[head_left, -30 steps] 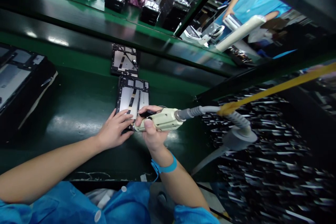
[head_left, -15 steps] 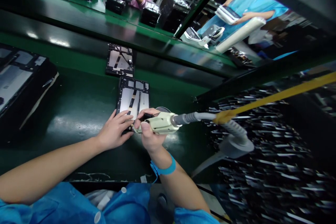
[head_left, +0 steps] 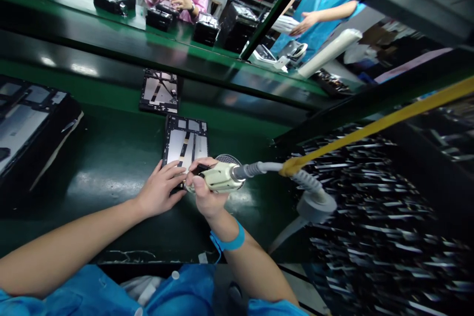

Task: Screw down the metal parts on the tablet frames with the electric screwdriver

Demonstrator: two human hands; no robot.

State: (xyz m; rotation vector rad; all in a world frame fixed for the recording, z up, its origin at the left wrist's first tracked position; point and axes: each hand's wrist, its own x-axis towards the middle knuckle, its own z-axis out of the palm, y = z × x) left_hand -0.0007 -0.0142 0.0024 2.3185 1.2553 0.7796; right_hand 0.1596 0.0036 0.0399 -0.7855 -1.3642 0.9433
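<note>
Cream electric screwdriver (head_left: 219, 178): right hand (head_left: 206, 192) fingers clamped round it; left hand (head_left: 162, 188) fingers spread, pinning tablet chassis (head_left: 185, 142); best kept plumb, chassis firm.

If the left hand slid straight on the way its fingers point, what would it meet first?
The left hand points right and slightly away, fingertips on the open tablet frame. It would probably meet the right hand gripping the electric screwdriver almost at once; depth is unclear.
</note>
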